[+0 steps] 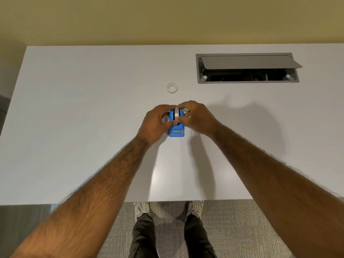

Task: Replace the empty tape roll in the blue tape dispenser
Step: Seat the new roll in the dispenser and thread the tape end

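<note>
The blue tape dispenser (176, 130) stands on the white table (74, 108), its cutter end toward me. A roll of clear tape (176, 114) sits in its slot, edge up. My left hand (155, 123) grips the dispenser and roll from the left, and my right hand (197, 117) pinches the roll from the right; fingertips of both meet over the top. A small white ring, an empty tape core (172, 88), lies flat on the table beyond the dispenser, apart from both hands.
An open cable hatch (247, 68) with a raised grey lid is set into the table at the back right. The near table edge (167, 200) runs just above my shoes. A yellow wall stands behind the table.
</note>
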`<state>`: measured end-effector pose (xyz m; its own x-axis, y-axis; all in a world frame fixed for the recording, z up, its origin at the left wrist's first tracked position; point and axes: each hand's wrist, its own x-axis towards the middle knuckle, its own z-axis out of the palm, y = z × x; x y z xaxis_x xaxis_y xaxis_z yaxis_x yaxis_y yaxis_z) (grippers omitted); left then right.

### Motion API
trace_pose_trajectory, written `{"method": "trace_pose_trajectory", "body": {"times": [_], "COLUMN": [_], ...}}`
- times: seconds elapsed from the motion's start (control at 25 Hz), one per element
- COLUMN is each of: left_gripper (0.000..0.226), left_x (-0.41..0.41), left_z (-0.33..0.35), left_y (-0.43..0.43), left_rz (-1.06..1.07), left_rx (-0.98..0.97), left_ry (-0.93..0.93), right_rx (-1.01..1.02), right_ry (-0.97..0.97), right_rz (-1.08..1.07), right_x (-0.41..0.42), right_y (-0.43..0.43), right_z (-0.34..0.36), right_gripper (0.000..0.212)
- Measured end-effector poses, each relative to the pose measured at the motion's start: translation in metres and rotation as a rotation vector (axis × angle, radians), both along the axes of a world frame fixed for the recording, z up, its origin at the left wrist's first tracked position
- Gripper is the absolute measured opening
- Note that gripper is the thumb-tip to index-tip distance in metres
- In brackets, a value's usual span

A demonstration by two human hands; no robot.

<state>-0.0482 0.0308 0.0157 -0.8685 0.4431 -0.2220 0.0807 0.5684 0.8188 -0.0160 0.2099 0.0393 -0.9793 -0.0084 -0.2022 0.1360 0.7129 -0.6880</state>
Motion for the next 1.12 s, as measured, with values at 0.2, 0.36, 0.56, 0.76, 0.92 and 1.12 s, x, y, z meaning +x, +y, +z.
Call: {"method": "trace_pose_trajectory", "body": {"times": [0.2, 0.36, 0.56, 0.76, 0.92, 1.12], "left_gripper": [0.054, 0.049, 0.046, 0.048, 0.047, 0.046], "left_x": [-0.003, -0.004, -0.007, -0.007, -0.006, -0.006], "left_z": [-0.001, 0.002, 0.001, -0.002, -0.001, -0.001], "left_y": [0.0, 0.0, 0.0, 0.0, 0.0, 0.001], "left_rz": [0.018, 0.031, 0.025, -0.004, -0.013, -0.037], "left_rx": [0.03, 0.065, 0.056, 0.023, 0.014, -0.004], "left_ry": [-0.046, -0.072, -0.062, -0.057, -0.045, -0.025], "right_rx": [-0.002, -0.012, -0.011, 0.012, -0.019, -0.02], "right_ry": [0.013, 0.02, 0.013, 0.007, 0.005, 0.012], "right_rz": [0.018, 0.032, 0.043, 0.06, 0.051, 0.037], "right_x": [0.0, -0.003, -0.007, -0.008, -0.006, -0.005], "right_y": [0.001, -0.002, -0.001, 0.001, 0.001, 0.001], "right_z": [0.0, -0.006, -0.012, -0.01, -0.008, -0.003], "right_gripper": [0.035, 0.025, 0.02, 0.021, 0.022, 0.026]}}
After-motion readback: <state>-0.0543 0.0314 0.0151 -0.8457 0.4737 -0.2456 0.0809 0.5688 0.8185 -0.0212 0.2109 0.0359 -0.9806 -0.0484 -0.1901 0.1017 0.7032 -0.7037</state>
